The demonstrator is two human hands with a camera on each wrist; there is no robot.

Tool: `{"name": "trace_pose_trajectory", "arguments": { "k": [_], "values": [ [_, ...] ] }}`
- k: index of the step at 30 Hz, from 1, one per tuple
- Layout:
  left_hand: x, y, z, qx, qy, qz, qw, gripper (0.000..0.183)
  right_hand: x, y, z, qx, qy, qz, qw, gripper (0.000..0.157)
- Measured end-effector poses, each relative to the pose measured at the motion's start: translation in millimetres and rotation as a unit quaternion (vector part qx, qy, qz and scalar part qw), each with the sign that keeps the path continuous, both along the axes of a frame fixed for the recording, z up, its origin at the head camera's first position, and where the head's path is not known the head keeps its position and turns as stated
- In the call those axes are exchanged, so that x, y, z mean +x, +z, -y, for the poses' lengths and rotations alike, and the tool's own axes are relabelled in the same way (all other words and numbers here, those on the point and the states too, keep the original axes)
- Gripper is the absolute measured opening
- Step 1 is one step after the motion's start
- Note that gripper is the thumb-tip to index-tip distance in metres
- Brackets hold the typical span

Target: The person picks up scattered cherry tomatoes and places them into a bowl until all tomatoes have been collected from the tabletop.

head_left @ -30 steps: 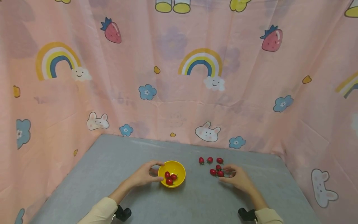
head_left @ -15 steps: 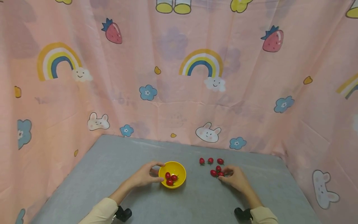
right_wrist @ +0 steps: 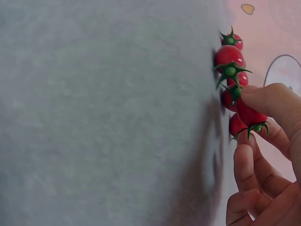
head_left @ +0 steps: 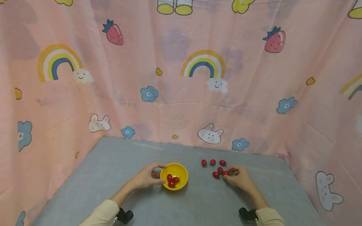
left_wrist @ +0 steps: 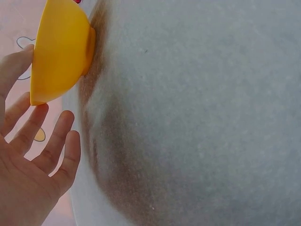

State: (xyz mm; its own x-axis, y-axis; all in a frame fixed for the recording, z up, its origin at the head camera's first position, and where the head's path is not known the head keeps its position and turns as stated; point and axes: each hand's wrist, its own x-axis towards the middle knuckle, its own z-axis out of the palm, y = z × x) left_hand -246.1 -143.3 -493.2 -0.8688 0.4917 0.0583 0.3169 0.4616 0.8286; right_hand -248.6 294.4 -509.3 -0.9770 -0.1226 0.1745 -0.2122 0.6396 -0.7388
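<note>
Bowl (left_wrist: 61,52) stands on the surface (head_left: 195,207), three tomatoes (head_left: 171,184) inside. The left hand (head_left: 147,175) grips its rim between thumb and fingers, presumably to prevent shifting. Right of the bowl, the right hand (head_left: 240,179) has its grip pinching one tomato (right_wrist: 250,112), a fingertip hold suited to small, round items; five loose tomatoes (head_left: 212,162) also lie right of the bowl. No brand, label or writing legible.

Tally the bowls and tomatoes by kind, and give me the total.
Bowl: 1
Tomatoes: 9 (3 in the bowl, 5 on the table, 1 pinched by the right hand)
Total: 10
</note>
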Motion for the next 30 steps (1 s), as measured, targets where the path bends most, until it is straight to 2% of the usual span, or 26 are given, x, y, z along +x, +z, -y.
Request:
{"name": "trace_pose_trajectory", "arguments": {
  "k": [7,20,30],
  "values": [
    [-0.6,-0.6,0,0.001,-0.001,0.003,1.0000,0.054,-2.7,6.3,-3,0.003,0.001,-0.009,1.000,0.021],
    [-2.4,-3.1,1,0.009,-0.007,0.011,0.9999,0.055,-3.0,16.0,3,-0.030,0.022,0.003,0.999,0.024],
    [-2.0,-1.5,1,0.014,-0.009,0.014,0.9998,0.055,-6.6,22.8,13,-0.022,0.030,-0.011,0.999,0.022]
  ]
}}
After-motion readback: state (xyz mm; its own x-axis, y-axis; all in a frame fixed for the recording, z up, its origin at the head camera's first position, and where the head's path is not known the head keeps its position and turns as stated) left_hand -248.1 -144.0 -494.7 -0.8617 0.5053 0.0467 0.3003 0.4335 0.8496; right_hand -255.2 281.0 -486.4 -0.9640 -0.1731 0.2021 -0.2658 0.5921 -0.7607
